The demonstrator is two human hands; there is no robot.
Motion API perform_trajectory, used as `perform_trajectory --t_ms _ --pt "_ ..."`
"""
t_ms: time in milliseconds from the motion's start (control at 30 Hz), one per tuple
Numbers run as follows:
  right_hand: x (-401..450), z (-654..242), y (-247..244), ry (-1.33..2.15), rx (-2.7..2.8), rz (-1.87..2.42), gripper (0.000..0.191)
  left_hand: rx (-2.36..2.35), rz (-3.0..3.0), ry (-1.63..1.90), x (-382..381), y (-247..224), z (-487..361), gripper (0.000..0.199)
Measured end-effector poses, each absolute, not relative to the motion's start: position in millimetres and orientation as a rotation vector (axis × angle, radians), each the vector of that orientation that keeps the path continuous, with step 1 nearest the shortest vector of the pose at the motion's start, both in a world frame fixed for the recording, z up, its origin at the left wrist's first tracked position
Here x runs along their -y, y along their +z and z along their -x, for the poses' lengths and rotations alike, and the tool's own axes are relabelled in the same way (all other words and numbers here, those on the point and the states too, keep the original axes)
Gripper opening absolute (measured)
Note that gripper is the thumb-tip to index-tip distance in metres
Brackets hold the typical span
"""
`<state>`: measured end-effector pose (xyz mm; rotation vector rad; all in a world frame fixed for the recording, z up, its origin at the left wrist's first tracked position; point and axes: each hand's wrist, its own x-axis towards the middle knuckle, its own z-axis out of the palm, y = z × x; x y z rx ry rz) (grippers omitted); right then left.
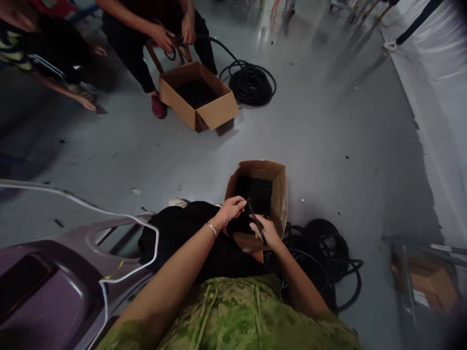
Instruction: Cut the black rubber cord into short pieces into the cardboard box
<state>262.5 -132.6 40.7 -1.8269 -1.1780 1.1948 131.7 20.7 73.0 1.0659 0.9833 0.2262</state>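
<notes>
My left hand (235, 208) is closed, thumb and fingertips pinched together above a cardboard box (279, 199). Whatever it pinches is too small and dark to make out. In my right hand (268, 232) lies a slim black tool (255, 219), which looks like scissors; its handle end rests across the palm. The tool's tip points up and left, close to my left fingertips. Below both hands, many small black pieces (255, 192) cover the bottom of the box. Black hose (321, 248) lies in loose coils on the floor, right of the box.
Opposite me a seated person (164, 36) handles black hose over another cardboard box (219, 109). A coil of hose (251, 85) lies beside that box. At left stand a purple plastic seat (62, 291) and a white cable (127, 214). Another person's arm (69, 92) reaches low.
</notes>
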Motion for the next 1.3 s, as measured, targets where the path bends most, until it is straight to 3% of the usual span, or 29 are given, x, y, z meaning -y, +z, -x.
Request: perform_trajectory --t_ms 467,1300 --pt "133.8 -263.3 40.7 1.256 1.142 1.775 0.045 -1.006 -1.087 0.213 -21.3 72.5 -134.5 0.017" --pt "137.1 -256.3 42.7 1.014 1.266 1.943 0.039 -1.004 -1.075 0.171 -21.3 72.4 -134.8 0.020"
